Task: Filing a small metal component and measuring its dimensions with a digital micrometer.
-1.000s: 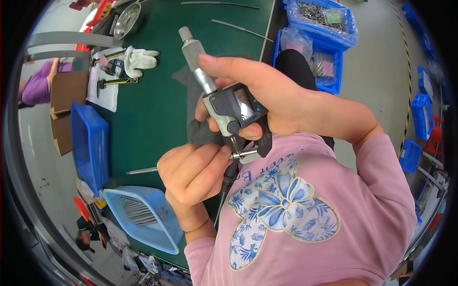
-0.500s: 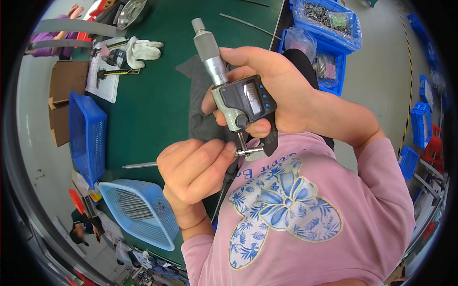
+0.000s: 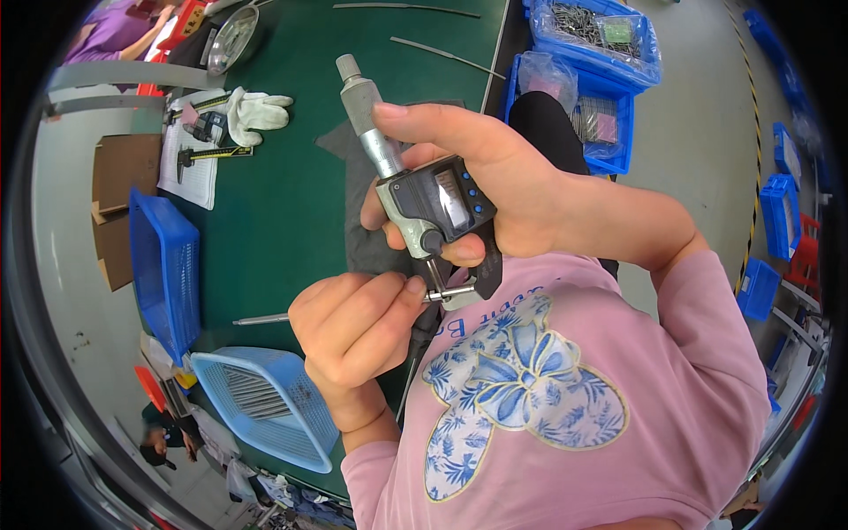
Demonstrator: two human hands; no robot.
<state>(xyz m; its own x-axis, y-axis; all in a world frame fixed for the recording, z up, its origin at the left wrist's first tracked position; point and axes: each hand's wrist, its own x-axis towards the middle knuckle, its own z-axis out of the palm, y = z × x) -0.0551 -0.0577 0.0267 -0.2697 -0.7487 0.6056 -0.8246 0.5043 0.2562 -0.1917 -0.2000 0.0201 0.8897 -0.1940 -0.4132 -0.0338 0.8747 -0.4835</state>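
My right hand is closed around a digital micrometer with a grey thimble, a black display housing and blue buttons. Its thumb presses on the thimble, while the other fingers wrap behind and below the frame. A thin metal rod is pinched in my closed left hand. One end of that rod sits at the micrometer's jaw, by the spindle; the fingers hide its middle, and I cannot tell whether the spindle touches it. Beneath the hands lies a dark grey cloth on the green table.
Several rods lie in a light blue basket at the near left. Beyond it stand a darker blue basket, calipers on papers, a white glove and a metal bowl. Blue bins of metal parts stand at the right.
My right thumb has moved across the micrometer's thimble. Both hands, with micrometer and rod, sit slightly lower and further left in the picture; the whole view has shifted a little too.
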